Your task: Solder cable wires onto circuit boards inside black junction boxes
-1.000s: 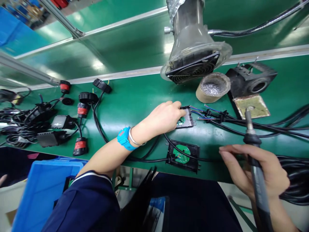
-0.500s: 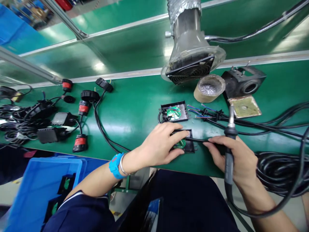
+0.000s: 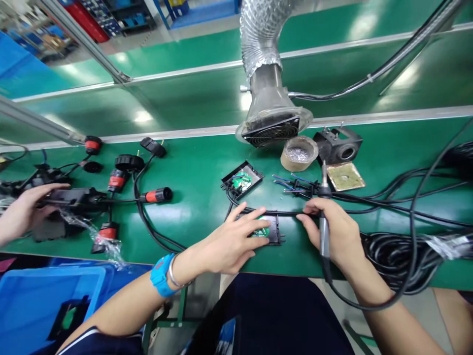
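My left hand (image 3: 231,241) lies with its fingers spread over the near black case (image 3: 274,229), partly covering its green circuit board (image 3: 263,230). Its fingertips are close to a black cable (image 3: 283,213) that runs across the top of this case. In my right hand (image 3: 334,229) is a soldering iron (image 3: 324,229), tip pointing up and away from me, while thumb and forefinger also pinch the cable. Just beyond sits a second black case (image 3: 254,190) with a green board (image 3: 242,182), set at an angle.
A fume extractor (image 3: 273,125) hangs over a cup of solder scraps (image 3: 298,154), an iron stand (image 3: 338,145) and a sponge (image 3: 346,176). Stripped cable ends (image 3: 291,185) lie right. Another person's hand (image 3: 27,212) grips a black box (image 3: 70,197) at left. A blue bin (image 3: 99,286) stands below.
My left fingers have spread from their grip near the cable's end, and the cable now reaches further left, to the far case, which has turned. Another person's hand has appeared at left.
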Demonstrator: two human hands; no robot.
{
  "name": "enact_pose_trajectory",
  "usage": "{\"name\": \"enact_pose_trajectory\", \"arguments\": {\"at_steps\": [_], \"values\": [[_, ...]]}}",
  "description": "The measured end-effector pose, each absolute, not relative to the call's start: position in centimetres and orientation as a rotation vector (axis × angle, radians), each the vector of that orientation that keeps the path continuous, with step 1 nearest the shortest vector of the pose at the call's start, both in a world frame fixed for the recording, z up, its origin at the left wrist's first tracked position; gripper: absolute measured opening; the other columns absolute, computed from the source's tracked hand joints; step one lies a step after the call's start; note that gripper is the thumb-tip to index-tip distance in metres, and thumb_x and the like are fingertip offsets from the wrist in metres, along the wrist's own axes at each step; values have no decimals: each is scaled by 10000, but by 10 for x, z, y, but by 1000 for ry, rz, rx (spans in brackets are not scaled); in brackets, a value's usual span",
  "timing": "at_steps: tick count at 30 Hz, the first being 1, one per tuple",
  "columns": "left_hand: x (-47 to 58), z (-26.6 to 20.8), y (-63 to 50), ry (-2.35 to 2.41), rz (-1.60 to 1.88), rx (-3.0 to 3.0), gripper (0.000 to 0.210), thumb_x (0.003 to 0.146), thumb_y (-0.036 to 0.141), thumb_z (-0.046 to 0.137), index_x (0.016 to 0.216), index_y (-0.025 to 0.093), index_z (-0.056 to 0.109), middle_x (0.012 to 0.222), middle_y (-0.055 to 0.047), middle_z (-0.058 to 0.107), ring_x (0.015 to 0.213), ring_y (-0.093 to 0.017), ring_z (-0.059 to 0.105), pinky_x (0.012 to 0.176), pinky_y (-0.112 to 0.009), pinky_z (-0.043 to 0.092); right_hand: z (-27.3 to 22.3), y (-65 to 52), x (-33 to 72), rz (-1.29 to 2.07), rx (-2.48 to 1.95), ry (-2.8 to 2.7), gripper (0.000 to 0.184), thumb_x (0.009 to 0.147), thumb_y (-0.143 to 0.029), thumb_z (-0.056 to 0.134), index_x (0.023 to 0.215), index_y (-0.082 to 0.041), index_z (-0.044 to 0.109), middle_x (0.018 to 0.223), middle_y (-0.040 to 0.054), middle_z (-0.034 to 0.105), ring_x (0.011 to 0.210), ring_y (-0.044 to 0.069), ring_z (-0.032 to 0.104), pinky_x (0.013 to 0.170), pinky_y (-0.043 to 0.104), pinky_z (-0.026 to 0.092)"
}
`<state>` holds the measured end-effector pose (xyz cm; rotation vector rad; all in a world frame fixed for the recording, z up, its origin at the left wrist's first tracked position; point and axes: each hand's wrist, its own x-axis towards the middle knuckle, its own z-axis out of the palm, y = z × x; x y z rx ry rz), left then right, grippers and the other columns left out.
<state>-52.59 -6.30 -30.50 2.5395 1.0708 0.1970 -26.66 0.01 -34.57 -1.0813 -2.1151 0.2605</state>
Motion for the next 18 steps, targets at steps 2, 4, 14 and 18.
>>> {"name": "enact_pose_trajectory", "arguments": {"at_steps": [2,4,14,18], "values": [[-527,-306,-67,1004,208,2548,362,783,135,580,1111,270,652,1331,-49,552,1415,-306,274,1138,-646,109,-343,3,-268,316,-1081,-2115,257,808,-237,647,1030,-211,520,867,9,642,764,146,623,703,269,502],[-528,-308,-70,939,228,2538,313,779,132,580,1031,292,673,1285,-12,590,1406,-285,301,1150,-626,61,-340,7,-269,291,-1069,-2108,264,808,-214,635,1043,-211,514,925,24,651,828,157,614,762,283,496],[-518,-322,-67,1129,425,2577,172,825,267,585,957,296,691,1205,-17,640,1278,-272,469,1103,-498,262,-348,32,-265,-6,-1638,-1945,270,794,-94,525,1036,-210,558,827,37,653,849,212,576,810,382,351],[-516,-322,-64,1155,427,2577,201,815,303,589,1002,265,655,1253,-47,610,1276,-286,470,1061,-490,310,-331,34,-262,-61,-1560,-1869,152,882,-164,482,998,-217,566,879,41,654,839,181,587,783,330,406]]}}
